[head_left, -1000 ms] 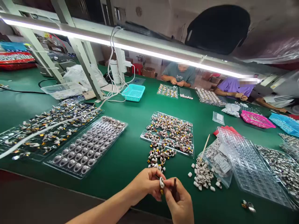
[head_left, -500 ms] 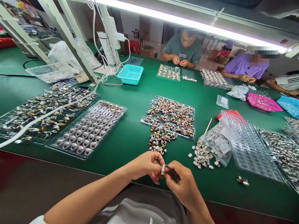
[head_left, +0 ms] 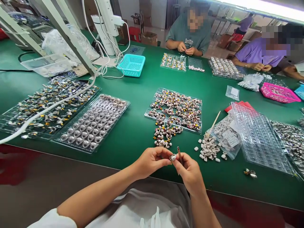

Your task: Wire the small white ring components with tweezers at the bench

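Observation:
Close to the table's front edge, my left hand [head_left: 154, 162] pinches a small white earbud part [head_left: 173, 157] between thumb and fingertips. My right hand [head_left: 190, 172] meets it from the other side, its thumb and fingertip at the part. Tucked in the right fingers is a slim brown-grey tool, which looks like tweezers [head_left: 179, 154], with one end pointing up. Just beyond my hands, a loose heap of similar parts [head_left: 163, 134] with yellow tabs spills from a clear tray [head_left: 148, 115]. Small off-white caps [head_left: 209, 147] lie in a pile right of my hands.
To the left are a tray of silver-grey shells [head_left: 83, 129] and a tray of wired parts [head_left: 45, 110], crossed by a white cable [head_left: 51, 106]. A turquoise basket [head_left: 131, 65] stands farther back. On the right lie a bag of caps [head_left: 225, 136] and stacked clear trays [head_left: 258, 139]. Co-workers sit opposite.
Both hands have risen slightly with the earbud part, which is turned to show a round shiny face. The tool has swung from lying across the right fingers to pointing up. The view has tilted down.

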Available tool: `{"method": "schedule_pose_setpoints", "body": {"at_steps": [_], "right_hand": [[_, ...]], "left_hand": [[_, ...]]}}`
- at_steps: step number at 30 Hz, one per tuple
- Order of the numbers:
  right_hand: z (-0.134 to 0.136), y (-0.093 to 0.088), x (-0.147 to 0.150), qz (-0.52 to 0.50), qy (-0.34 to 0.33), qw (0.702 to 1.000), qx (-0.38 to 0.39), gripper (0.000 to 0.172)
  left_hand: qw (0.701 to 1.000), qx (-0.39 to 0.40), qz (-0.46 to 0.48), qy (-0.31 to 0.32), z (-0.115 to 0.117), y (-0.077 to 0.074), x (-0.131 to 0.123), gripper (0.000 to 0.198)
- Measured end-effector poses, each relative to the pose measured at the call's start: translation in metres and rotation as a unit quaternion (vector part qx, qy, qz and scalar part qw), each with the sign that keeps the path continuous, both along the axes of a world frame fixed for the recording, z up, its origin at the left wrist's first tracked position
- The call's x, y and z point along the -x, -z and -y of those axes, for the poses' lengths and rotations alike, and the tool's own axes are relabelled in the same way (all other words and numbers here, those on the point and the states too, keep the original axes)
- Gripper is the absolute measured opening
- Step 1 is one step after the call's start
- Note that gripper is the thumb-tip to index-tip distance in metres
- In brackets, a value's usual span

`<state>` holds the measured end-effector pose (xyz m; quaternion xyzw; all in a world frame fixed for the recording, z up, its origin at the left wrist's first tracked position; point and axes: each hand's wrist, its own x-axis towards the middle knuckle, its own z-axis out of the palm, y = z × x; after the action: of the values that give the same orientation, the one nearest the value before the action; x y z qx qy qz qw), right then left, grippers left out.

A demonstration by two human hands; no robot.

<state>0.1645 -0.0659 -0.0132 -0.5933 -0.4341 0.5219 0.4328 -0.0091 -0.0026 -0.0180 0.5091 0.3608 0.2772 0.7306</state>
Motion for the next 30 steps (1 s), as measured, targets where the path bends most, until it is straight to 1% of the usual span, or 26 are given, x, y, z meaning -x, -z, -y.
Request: {"method": "schedule_pose_setpoints", "body": {"at_steps": [3,8,10,12,14,18,20,26,30], "right_hand": [[0.0,0.003,0.0,-0.039,-0.003,0.999,0.019,0.029],[0.0,0.004,0.0,-0.074,-0.034,0.996,0.036,0.03],[0.0,0.004,0.001,-0.087,-0.033,0.995,0.039,0.03],[0.001,0.006,0.003,-0.103,-0.022,0.994,0.039,0.032],[0.001,0.008,0.005,-0.113,-0.01,0.993,0.041,0.032],[0.002,0.01,0.009,-0.1,0.001,0.994,0.034,0.031],[0.002,0.01,0.01,-0.091,0.003,0.995,0.032,0.03],[0.001,0.009,0.011,-0.079,0.003,0.996,0.039,0.029],[0.0,0.007,0.009,-0.057,-0.016,0.998,0.034,0.029]], "left_hand": [[1.0,0.016,0.021,0.0,-0.001,0.002,0.001,0.023],[0.995,0.076,0.034,0.046,-0.007,0.007,0.005,0.024],[0.995,0.085,0.03,0.051,-0.009,0.009,0.006,0.023],[0.997,0.065,0.011,0.041,-0.008,0.007,0.007,0.022],[0.999,0.025,-0.024,0.034,-0.007,0.003,0.007,0.018],[0.993,-0.06,-0.093,0.052,-0.006,-0.008,0.008,0.01],[0.988,-0.083,-0.112,0.061,-0.007,-0.011,0.009,0.009],[0.988,-0.081,-0.122,0.056,-0.009,-0.016,0.007,0.009],[0.993,-0.038,-0.094,0.055,-0.009,-0.015,0.008,0.01]]}}
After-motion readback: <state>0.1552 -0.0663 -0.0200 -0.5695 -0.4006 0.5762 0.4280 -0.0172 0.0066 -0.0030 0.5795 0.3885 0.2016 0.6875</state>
